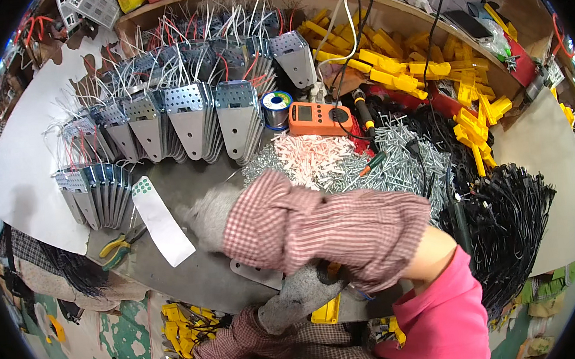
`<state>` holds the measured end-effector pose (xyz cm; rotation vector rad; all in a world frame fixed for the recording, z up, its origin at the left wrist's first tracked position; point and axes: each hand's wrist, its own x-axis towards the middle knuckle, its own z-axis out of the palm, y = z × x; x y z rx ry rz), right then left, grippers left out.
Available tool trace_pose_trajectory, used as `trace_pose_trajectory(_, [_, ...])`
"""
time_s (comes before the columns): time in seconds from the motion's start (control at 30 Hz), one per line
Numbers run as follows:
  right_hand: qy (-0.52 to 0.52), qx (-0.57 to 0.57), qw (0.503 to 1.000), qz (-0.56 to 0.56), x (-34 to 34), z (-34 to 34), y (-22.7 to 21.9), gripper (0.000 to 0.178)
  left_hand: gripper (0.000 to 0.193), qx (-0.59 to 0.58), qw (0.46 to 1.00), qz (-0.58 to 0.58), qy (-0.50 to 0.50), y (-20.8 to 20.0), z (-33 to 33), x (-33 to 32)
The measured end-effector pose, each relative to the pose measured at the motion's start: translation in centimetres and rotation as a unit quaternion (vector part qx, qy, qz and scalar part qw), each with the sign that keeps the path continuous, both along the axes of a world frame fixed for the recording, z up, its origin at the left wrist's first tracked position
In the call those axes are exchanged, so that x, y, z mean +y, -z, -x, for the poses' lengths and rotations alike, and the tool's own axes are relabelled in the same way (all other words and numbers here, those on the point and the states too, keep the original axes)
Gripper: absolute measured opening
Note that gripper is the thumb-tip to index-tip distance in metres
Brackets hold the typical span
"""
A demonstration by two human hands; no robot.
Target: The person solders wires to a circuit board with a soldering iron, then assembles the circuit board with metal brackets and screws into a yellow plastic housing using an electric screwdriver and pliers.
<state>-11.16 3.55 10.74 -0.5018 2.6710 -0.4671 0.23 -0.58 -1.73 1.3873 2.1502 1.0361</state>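
My right arm, in a checked sleeve, reaches across to the left over the table. At its end my right hand (213, 215), in a grey glove, is smeared by motion, so its fingers cannot be read. Close by lies a white paper strip (164, 221) with green dots. My left hand (299, 297), also gloved in grey, is closed near the table's front edge. What it grips is mostly hidden by the right sleeve. Just below its fingers shows a yellow plastic piece (326, 311). A grey metal plate (257, 273) lies partly under the right sleeve.
Rows of metal brackets (190, 123) with wires stand at the back left. Beyond my right arm are a solder spool (276, 109), an orange meter (320, 118), pale plastic pieces (312, 152) and screws (399, 152). Black cables (511, 230) pile up right; pliers (120, 248) lie left.
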Motion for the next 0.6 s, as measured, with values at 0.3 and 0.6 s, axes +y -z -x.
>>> trace_pose_trajectory(0.3, [0.403,0.172,0.848,0.298,13.8,-17.9,-1.5,0.019,0.020,-0.204,0.948,-0.240,-0.040,-1.0,1.4,0.6])
trace_pose_trajectory(0.6, [0.410,0.005,0.840,0.356,10.7,-24.1,5.1,0.029,0.027,-0.319,0.916,-0.242,-0.035,-0.6,0.7,0.5])
